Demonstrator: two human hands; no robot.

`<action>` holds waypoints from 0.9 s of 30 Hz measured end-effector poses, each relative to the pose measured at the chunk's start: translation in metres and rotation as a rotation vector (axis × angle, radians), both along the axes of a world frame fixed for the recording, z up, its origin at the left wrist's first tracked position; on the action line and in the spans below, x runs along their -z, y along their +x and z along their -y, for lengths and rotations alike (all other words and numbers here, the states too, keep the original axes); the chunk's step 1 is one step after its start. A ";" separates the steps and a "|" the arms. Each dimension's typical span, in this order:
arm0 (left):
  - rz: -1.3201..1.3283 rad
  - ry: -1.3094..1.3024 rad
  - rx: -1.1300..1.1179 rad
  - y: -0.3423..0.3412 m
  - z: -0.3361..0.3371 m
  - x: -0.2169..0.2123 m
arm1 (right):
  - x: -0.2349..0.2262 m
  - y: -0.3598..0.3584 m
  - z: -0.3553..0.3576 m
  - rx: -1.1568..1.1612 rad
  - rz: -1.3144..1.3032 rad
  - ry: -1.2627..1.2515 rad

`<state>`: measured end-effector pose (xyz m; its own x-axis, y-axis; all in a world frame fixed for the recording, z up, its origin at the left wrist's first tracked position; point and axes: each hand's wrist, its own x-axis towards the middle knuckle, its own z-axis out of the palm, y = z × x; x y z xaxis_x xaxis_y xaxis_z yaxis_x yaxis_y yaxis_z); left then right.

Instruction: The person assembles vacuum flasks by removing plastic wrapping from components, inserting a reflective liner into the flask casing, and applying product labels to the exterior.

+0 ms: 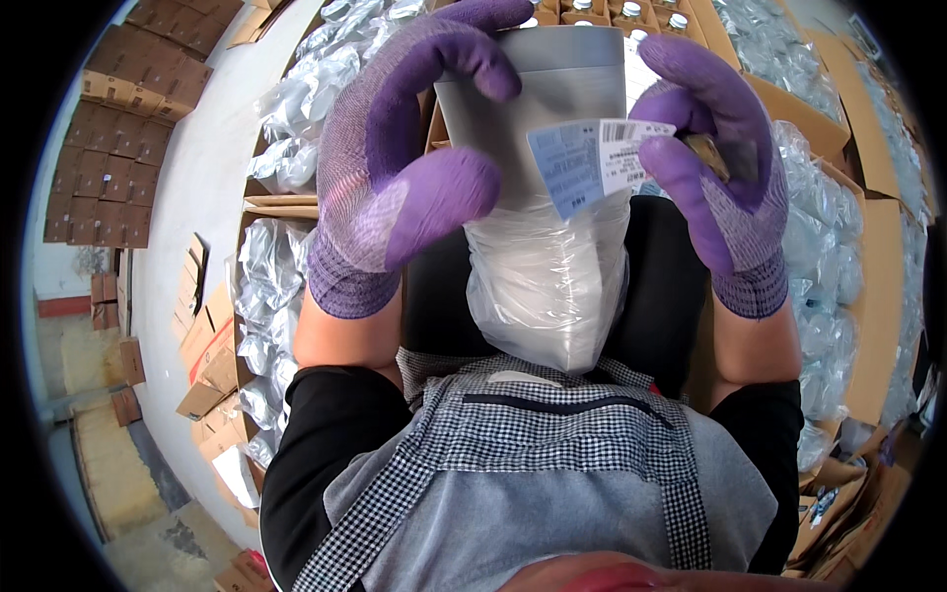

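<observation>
In front of my lap stands a tall grey-topped object (562, 89), its lower part wrapped in clear crinkled plastic (547, 286); what it is inside, I cannot make out. My left hand (409, 148), in a purple-coated glove, is at its left side with curved fingers and thumb apart, fingertips over the grey part. A blue and white printed label (587, 163) lies slanted across the front. At the label's right end, my gloved right hand (710, 148) has its thumb against the edge, fingers curled. Something brownish (706, 156) shows in that palm, too small to name.
Cardboard boxes of plastic-wrapped items (281, 286) stand to the left, with more wrapped items (814, 286) to the right. Ahead, a divided carton holds several capped bottles (631, 12). Brown cartons (109, 168) are stacked at far left, and flattened cardboard (207, 345) lies on the floor.
</observation>
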<state>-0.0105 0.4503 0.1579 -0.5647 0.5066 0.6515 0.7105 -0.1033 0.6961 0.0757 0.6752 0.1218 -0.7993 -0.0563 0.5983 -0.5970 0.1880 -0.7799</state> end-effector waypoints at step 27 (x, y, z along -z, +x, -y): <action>-0.148 -0.215 -0.172 0.002 -0.004 -0.007 | 0.018 -0.017 0.023 0.280 -0.101 0.017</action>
<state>-0.0089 0.4539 0.1647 -0.5613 0.5466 0.6215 0.7999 0.1657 0.5767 0.0582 0.6522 0.1043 -0.7218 0.1478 0.6761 -0.5941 0.3688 -0.7149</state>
